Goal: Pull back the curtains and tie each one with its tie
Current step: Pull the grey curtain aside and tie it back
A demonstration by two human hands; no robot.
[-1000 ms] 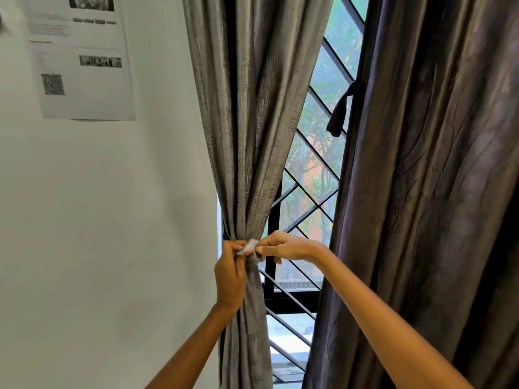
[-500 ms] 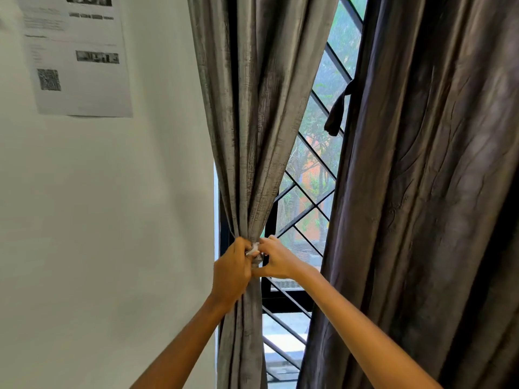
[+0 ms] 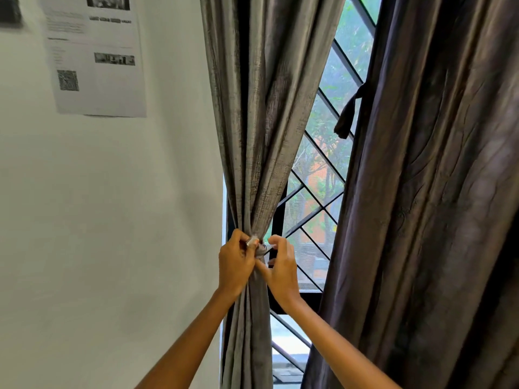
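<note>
The grey left curtain (image 3: 261,122) hangs gathered into a narrow bunch at waist height beside the wall. A thin grey tie (image 3: 259,247) wraps that bunch. My left hand (image 3: 234,265) pinches one end of the tie on the left side of the bunch. My right hand (image 3: 280,265) pinches the other end on the right, fingers curled. Both hands touch each other in front of the curtain. The dark right curtain (image 3: 427,192) hangs loose, with its own tie (image 3: 346,116) dangling from its left edge.
A window with a black diagonal grille (image 3: 317,175) shows between the two curtains. A white wall (image 3: 112,220) fills the left, with a printed sheet (image 3: 95,54) stuck on it.
My hands have drawn closer together at the bunched curtain and the tie ends now cross between the fingers. The view has shifted slightly.
</note>
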